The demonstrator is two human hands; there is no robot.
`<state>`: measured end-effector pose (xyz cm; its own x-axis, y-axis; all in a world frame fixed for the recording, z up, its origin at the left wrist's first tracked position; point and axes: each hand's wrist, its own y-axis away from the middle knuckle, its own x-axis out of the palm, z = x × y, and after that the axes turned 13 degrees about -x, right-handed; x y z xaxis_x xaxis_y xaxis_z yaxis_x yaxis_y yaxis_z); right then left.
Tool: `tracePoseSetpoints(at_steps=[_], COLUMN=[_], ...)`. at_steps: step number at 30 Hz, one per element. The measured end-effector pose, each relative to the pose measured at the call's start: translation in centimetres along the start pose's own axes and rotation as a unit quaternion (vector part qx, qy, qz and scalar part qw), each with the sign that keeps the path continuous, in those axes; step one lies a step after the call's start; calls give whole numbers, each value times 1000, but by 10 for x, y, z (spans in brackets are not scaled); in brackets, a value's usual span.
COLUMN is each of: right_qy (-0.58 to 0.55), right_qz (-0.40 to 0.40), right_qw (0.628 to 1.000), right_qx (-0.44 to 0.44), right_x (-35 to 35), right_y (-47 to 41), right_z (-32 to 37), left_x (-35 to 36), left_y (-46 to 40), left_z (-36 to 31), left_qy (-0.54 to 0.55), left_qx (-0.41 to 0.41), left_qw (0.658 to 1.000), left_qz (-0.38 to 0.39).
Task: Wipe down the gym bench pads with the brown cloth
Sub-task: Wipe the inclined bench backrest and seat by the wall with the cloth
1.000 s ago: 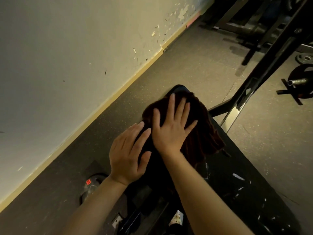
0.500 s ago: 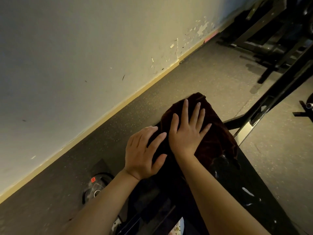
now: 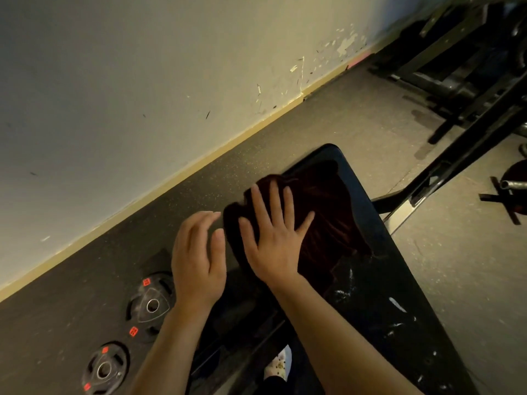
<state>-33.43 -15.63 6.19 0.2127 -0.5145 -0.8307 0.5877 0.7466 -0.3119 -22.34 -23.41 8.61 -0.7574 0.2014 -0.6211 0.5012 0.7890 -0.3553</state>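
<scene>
The brown cloth (image 3: 328, 215) lies bunched up on the far end of the black bench pad (image 3: 368, 223), and a bit of it hangs over the pad's left edge. The right hand (image 3: 275, 238) lies flat on the cloth with its fingers spread wide, pushing down on it. The left hand (image 3: 196, 260) is just beside the cloth, over the pad's left edge, with its fingers loosely curled and holding nothing; I cannot tell if its fingertips touch the cloth. The part of the pad nearer the person has white marks (image 3: 396, 305) on it, so it looks like it needs wiping too. One thing could go wrong. The cloth is crumpled, not flat, so a push may only slide the lump along and miss spots. It could also slip off the left edge and fall to the floor (image 3: 356, 121), near the weight plates (image 3: 151, 305), because only one hand is pinning it.
</scene>
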Motion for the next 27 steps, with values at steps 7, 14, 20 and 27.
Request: tracePoseSetpoints(at_steps=[7,14,20,27], right_qy=[-30,-12,-5,44], right_qz=[-12,-77,-53,1], right_qw=[991,979,983,987], right_qx=[128,186,173,-152], right_x=[-32,-38,-14,8], right_y=[-69,-81,-49,8], right_z=[-61,-100,-34,7], left_x=[19,51,47,19], left_y=[-26,-37,-37,-11], left_z=[-6,-14,-13,18], left_qy=[-9,110,95,-57], left_qx=[56,-70,-67,65], left_qw=[996,983,981,996], left_qz=[62,130,153,26])
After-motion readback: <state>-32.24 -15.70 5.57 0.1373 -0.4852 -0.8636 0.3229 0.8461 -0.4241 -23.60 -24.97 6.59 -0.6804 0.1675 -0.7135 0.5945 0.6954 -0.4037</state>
